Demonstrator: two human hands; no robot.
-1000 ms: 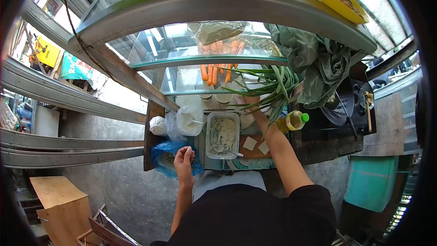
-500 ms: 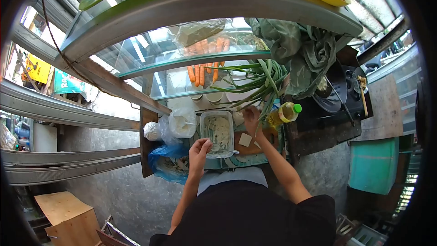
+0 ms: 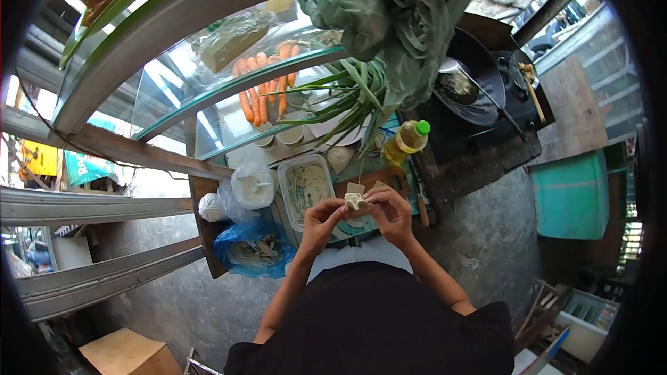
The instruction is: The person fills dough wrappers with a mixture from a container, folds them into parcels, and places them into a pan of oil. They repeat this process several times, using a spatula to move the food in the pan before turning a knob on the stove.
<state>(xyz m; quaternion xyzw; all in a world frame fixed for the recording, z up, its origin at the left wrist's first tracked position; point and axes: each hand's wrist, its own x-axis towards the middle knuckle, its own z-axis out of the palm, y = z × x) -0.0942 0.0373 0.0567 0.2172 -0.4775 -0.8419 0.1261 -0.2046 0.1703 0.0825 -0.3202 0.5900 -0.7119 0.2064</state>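
Between the fingertips of my left hand (image 3: 325, 222) and my right hand (image 3: 390, 214) is a small pale dumpling wrapper (image 3: 356, 201), its edges folded up. Both hands pinch it, one from each side. Beyond it, other pale squares (image 3: 355, 188) lie on a wooden cutting board (image 3: 397, 179), partly hidden by my fingers. A clear plastic tub (image 3: 284, 184) of pale, green-flecked filling (image 3: 310, 184) stands just left of the board, near my left hand.
A blue plastic bag (image 3: 229, 244) and white bags (image 3: 252, 185) sit left of the tub. An oil bottle (image 3: 408, 142) stands behind the board. Green onions (image 3: 358, 94) and carrots (image 3: 260, 90) lie by the glass case. A wok (image 3: 479, 83) rests at the right.
My right hand has come back from beside the green onions to meet my left hand over the board's front edge. A folded wrapper now shows between them. The view has turned.
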